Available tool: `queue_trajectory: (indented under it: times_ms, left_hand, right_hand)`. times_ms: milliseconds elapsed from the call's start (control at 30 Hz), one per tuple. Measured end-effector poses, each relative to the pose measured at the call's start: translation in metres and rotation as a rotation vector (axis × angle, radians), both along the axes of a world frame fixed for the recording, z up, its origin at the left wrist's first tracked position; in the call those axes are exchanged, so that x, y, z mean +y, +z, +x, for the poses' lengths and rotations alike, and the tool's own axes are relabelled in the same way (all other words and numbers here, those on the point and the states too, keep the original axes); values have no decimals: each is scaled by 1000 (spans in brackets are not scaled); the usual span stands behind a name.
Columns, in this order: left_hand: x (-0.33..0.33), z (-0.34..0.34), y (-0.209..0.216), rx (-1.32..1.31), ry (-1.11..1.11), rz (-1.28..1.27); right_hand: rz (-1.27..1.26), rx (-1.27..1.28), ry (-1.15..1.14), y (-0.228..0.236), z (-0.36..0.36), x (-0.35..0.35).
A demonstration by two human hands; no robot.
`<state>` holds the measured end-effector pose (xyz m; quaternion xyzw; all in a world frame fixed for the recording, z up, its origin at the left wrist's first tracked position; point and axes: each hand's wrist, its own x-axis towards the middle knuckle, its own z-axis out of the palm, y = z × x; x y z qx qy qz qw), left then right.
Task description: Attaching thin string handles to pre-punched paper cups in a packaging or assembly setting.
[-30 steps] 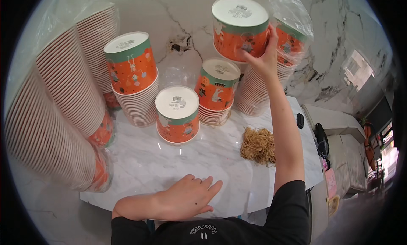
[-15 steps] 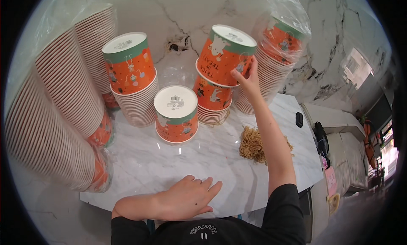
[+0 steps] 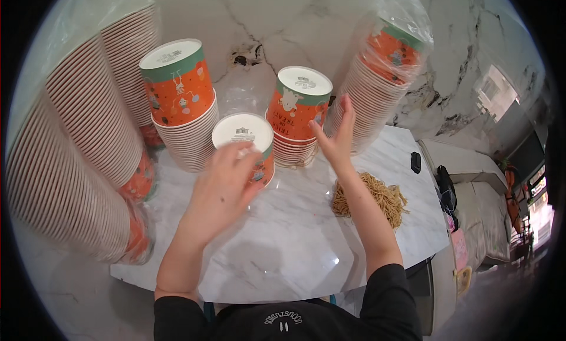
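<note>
My left hand (image 3: pixel 219 184), slightly smeared by motion, is in front of a single upside-down orange paper bucket (image 3: pixel 244 128) with a green band and white base. Its thumb stands apart from the fingers; contact with the bucket is unclear. My right hand (image 3: pixel 337 137) is open, thumb and fingers spread, beside the right side of a short stack of upside-down buckets (image 3: pixel 298 108). No bucket is gripped in it. A taller bucket stack (image 3: pixel 180 96) stands to the left of the single one.
Plastic-wrapped bucket stacks (image 3: pixel 71 182) lean along the left. Another wrapped stack (image 3: pixel 377 69) stands at the back right, against the marble wall (image 3: pixel 312 22). On the marble table (image 3: pixel 283 241) lie a bundle of tan twine (image 3: pixel 377 200) and a small black object (image 3: pixel 415 162).
The bucket my right hand held has dropped down over the short stack, and that hand has let go. My left hand has risen from the table's near edge to the single bucket.
</note>
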<state>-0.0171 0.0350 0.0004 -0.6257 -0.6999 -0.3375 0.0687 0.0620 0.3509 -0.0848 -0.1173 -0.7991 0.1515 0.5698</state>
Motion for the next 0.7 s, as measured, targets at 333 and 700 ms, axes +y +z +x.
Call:
queue_trajectory:
  times_ms: [333,700]
  left_hand:
    - [19,-37,-26,-125,279,166]
    - [-15,-31,11,-322,248,246]
  right_hand:
    - [-533,-411,551,-71,5,-123]
    - [-711,-373,818,-68,7,-154]
